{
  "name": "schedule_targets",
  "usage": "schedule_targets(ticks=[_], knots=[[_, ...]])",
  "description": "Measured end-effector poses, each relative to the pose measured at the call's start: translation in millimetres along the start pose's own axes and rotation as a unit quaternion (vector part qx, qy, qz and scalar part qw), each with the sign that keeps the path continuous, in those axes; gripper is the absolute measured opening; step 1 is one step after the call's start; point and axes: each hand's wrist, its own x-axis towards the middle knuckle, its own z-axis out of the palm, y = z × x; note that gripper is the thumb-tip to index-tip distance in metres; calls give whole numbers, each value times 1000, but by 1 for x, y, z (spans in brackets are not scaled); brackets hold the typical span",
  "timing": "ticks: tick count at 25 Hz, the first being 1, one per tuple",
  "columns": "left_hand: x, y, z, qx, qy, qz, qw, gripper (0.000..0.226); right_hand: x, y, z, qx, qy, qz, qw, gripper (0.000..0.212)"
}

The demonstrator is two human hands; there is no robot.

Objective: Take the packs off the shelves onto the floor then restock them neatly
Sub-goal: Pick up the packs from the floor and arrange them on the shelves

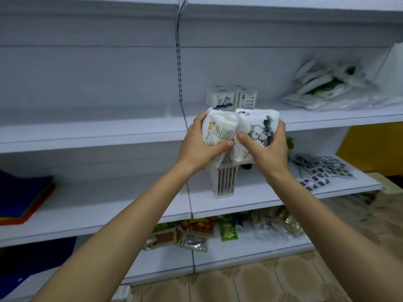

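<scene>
Packs — two soft white ones pressed side by side — were clear of every board, held in the air just right of the slotted upright of the white shelving unit. The biggest thing near that upright was a flat stack of coloured sheets, well to its left and lower down. Well to its right and higher lay a loose heap of white-and-green pouches, and lower on the right a scatter of black-and-white sachets. Just right of the upright, below the held packs, a clear-wrapped bundle stood on end, and behind them two boxed packs sat on a board. The left hand had its fingers wrapped round the left one, thumb across the front. The right hand clasped the cat-printed one the same way. They looked light and cushiony, and the film was probably slick — so I judged a broad hold round the middle safer than a pinch at the crimped ends.
</scene>
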Motion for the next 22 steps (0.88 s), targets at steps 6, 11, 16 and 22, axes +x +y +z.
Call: schedule_targets(ticks=[6,11,16,22], knots=[[49,-12,31,-49,-12,-74,996,72,43,39,-16,4,36,45,998,60],[147,-44,58,-208,-37,-136,968,46,124,79,-29,-2,61,56,997,53],[258,-72,85,-162,-60,-135,976,35,213,112,-46,-55,71,41,995,58],[330,-93,113,370,-84,58,923,60,276,152,-31,-80,20,36,996,57]])
